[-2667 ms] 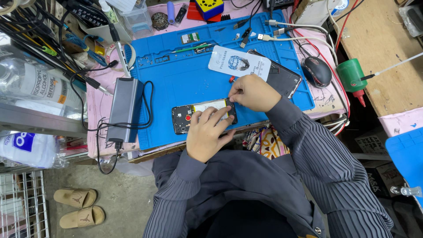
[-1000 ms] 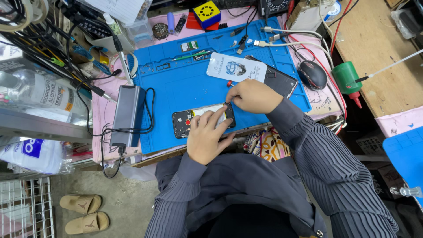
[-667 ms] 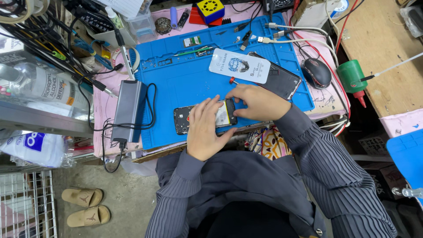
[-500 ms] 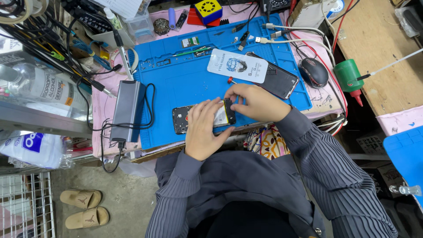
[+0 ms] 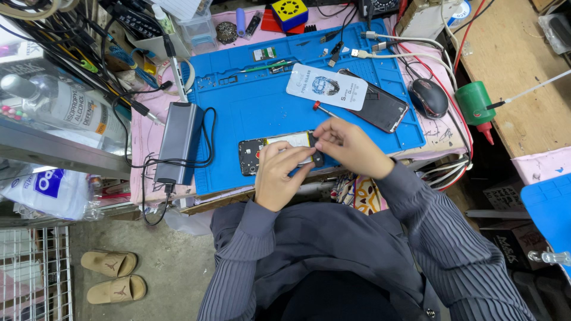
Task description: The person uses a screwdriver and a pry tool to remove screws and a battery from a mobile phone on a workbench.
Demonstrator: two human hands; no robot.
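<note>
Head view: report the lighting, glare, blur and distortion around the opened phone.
Head view: even, bright light with soft shadows; the opened phone under the left hand and right hand looks sharp, without glare; straight edges of the blue mat bow slightly, showing wide-angle distortion.

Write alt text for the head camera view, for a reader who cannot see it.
Seen from above, a person's left hand and right hand both rest on an opened phone lying on a blue work mat. A grey power bank lies to the left, and a second phone and a black mouse to the right.
</note>
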